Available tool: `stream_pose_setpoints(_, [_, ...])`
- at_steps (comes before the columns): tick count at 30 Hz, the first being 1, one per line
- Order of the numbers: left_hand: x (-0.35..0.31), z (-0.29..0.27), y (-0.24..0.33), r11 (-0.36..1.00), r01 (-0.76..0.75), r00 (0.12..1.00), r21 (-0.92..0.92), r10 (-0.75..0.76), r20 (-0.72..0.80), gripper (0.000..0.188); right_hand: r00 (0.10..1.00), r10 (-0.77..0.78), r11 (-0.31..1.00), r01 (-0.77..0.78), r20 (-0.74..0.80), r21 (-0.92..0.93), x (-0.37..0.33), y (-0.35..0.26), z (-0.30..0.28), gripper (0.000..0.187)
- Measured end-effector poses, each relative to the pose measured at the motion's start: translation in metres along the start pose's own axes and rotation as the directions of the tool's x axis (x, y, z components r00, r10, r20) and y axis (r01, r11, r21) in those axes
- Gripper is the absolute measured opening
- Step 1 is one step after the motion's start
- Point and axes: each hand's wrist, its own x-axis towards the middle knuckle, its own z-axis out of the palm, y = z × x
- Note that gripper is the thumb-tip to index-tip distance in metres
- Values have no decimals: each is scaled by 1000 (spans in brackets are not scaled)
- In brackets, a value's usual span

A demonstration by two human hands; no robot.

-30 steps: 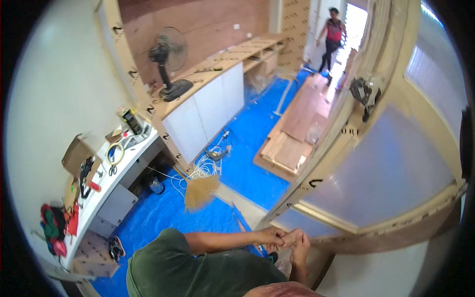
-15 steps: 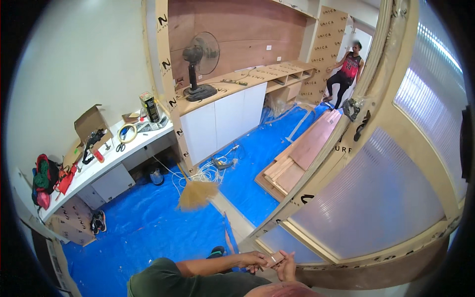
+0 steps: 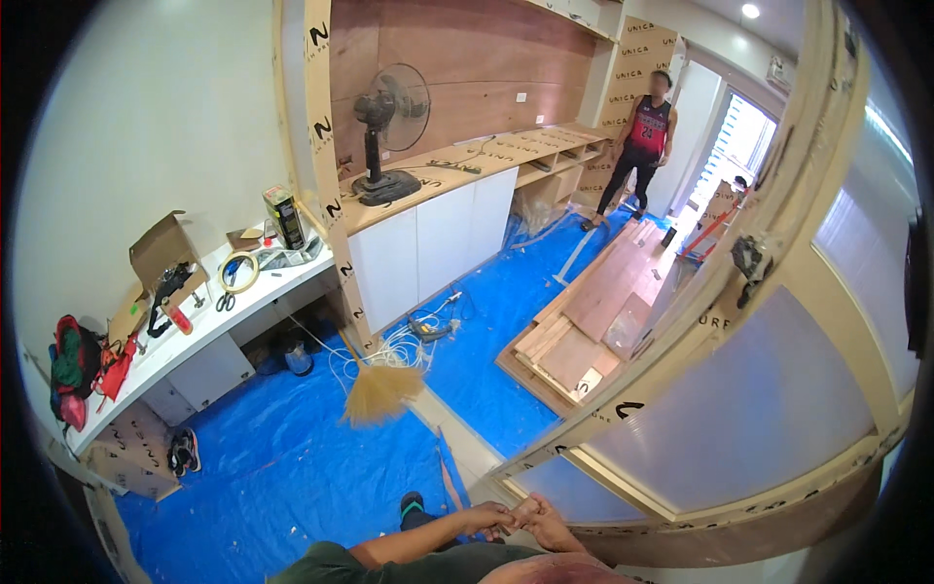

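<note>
My left hand (image 3: 489, 519) and my right hand (image 3: 547, 524) meet low in the picture, in front of my body. Their fingers are closed around a small brown rectangular piece (image 3: 525, 508). The fingers cover most of it, and its kind cannot be made out. Just right of my hands stands a wooden frame with ribbed translucent panels (image 3: 720, 409). Below them, to the left, my foot in a dark slipper (image 3: 413, 504) rests on the blue sheet (image 3: 321, 487).
A straw broom (image 3: 381, 391) leans near white cables and a power tool (image 3: 428, 329). Wood boards (image 3: 593, 326) lie stacked beyond the frame. A person (image 3: 646, 136) stands at the back. A fan (image 3: 384, 136) sits on the counter; scissors (image 3: 226, 303) and tape lie on the white desk.
My view has shifted right, showing more of the boards and a bright doorway. My hands have drawn closer together over the small piece. The person at the back now stands more upright.
</note>
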Motion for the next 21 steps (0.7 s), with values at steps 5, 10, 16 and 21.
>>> stream_pose_setpoints(5, [2, -29, -19, 970, 43, 996, -239, -23, 86, 38, 984, -24, 997, 36, 177, -66, 53, 40, -18, 45])
stream_pose_setpoints(10, [-25, -51, -35, 943, 51, 999, -330, -45, 24, 35, 950, 308, 939, -295, -47, 179, 45, 1, 55, 60])
stream_pose_setpoints(16, [-31, -51, -26, 965, 53, 998, -259, -55, -3, 34, 975, 168, 935, -111, 144, -338, 84, 66, 28, 62])
stream_pose_setpoints(21, [-18, -76, -56, 949, 67, 997, -307, -76, -17, 37, 972, 140, 981, -111, 186, -159, 72, 50, 31, 70])
